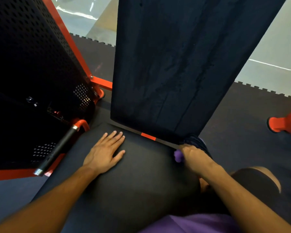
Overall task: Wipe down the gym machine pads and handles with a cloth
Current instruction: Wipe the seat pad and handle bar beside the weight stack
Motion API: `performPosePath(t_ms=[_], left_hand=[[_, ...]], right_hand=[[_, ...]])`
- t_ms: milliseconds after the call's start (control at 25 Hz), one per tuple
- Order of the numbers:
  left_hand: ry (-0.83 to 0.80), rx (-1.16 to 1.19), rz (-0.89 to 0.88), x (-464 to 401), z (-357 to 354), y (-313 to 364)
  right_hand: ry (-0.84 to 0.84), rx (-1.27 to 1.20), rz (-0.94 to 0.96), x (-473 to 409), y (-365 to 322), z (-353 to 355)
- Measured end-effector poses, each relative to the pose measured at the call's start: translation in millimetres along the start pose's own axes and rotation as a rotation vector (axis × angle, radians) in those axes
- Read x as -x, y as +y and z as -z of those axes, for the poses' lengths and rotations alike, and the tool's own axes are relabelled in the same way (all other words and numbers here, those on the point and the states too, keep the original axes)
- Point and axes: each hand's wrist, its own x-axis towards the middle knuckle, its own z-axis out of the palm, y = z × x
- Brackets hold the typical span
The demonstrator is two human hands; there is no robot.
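Left hand [106, 151] lies flat on the seat pad [133, 182], fingers straight and spread, tips near the pad's far edge. Right hand [194, 157] is curled round a dark cloth [196, 140] at the pad's far right corner, where the seat meets the back pad [175, 64]; a purple bit shows at the thumb side. Motion blur on this hand.

Back pad rises from the seam, streaked surface. Red strip [148, 136] shows in the gap between the two pads.

Left of the seat: black handle [57, 149] with metal end caps, close beside the pad edge; perforated guard [32, 56] in a red frame [71, 41] behind it.

Right of the seat: open mat [242, 123], red foot [282, 123] well apart.
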Motion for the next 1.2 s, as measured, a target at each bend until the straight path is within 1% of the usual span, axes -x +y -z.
performPosePath(t_ms=[120,160,200,240,280,320,400,480,560,640,680,760,840,880,960,1000,1080,1200], left_hand=[[0.053,0.047,0.004,-4,-2,-4],[0.076,0.045,-0.003,-4,-4,-5],[0.101,0.038,-0.017,-5,-6,-5],[0.126,0.034,-0.032,-5,-7,-5],[0.141,0.034,-0.038,-4,-10,-6],[0.144,0.037,-0.042,-3,-12,-6],[0.157,0.057,-0.036,-3,-14,-8],[0.157,0.066,-0.037,-5,-15,-10],[0.149,0.081,-0.029,-6,-18,-10],[0.146,0.104,-0.023,-5,-17,-10],[0.146,0.101,-0.024,-4,-16,-10],[0.149,0.083,-0.026,-5,-13,-10],[0.139,0.08,-0.033,-5,-11,-10],[0.125,0.076,-0.037,-5,-11,-10],[0.098,0.077,-0.041,-5,-10,-9],[0.089,0.077,-0.04,-5,-9,-9],[0.086,0.075,-0.039,-5,-8,-8],[0.093,0.07,-0.044,-5,-5,-6]], right_hand=[[0.013,-0.088,0.178,-18,-100,36],[0.056,-0.117,0.294,-32,-140,43],[0.155,-0.02,0.512,-52,-177,47],[0.255,0.161,0.728,-76,-210,46],[0.294,0.394,0.866,-104,-237,39],[0.307,0.63,0.907,-131,-254,31],[0.243,1.009,0.844,-174,-263,14],[0.134,1.262,0.81,-194,-255,0],[0.082,1.363,0.853,-197,-248,-5],[-0.005,1.412,0.838,-190,-236,-3],[-0.013,1.413,0.818,-182,-221,0],[0.059,1.362,0.88,-170,-181,5],[0.0,1.354,0.898,-152,-132,2],[0.008,1.338,0.882,-139,-110,3],[0.081,1.316,0.858,-118,-73,6],[0.092,1.315,0.843,-110,-52,7],[0.034,1.288,0.807,-89,-8,9],[-0.049,1.281,0.656,-47,42,13]])
